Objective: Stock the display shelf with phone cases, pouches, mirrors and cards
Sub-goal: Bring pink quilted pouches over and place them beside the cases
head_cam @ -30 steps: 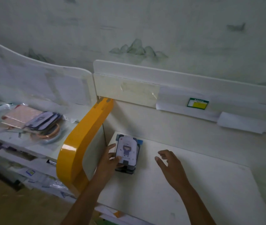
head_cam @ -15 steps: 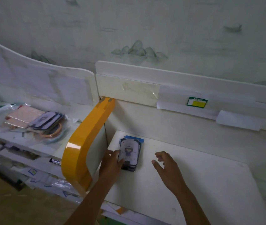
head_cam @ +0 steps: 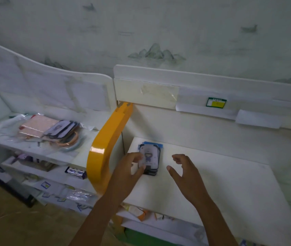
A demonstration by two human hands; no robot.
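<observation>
Nearest to the camera, two bare forearms reach forward over a white shelf top. The left hand is at the left edge of a small stack of phone cases; its fingers are bent and the fingertips touch the left side of the stack, the thumb near the lower left corner. They are blurred, so I cannot tell if they really pinch the top case or only rest against it. The right hand is beside the stack on its right, not touching it, with the fingers loosely curled and the thumb held out, holding nothing.

The stack lies flat in the left part of the shelf top, close to the yellow curved divider. The top case shows a small cartoon figure (a blue card edge shows behind the stack at its far end).

To the left of the divider there is a second white shelf. On it lies a pile of goods in clear plastic: a pink pouch, more phone cases leaning on it, and a round orange rim under them. Lower tiers on that side hold small packets, too unclear to name.

Further back, the white back panel carries a green and yellow label and taped paper strips. Behind it is a pale wall with faint painted mountains.
</observation>
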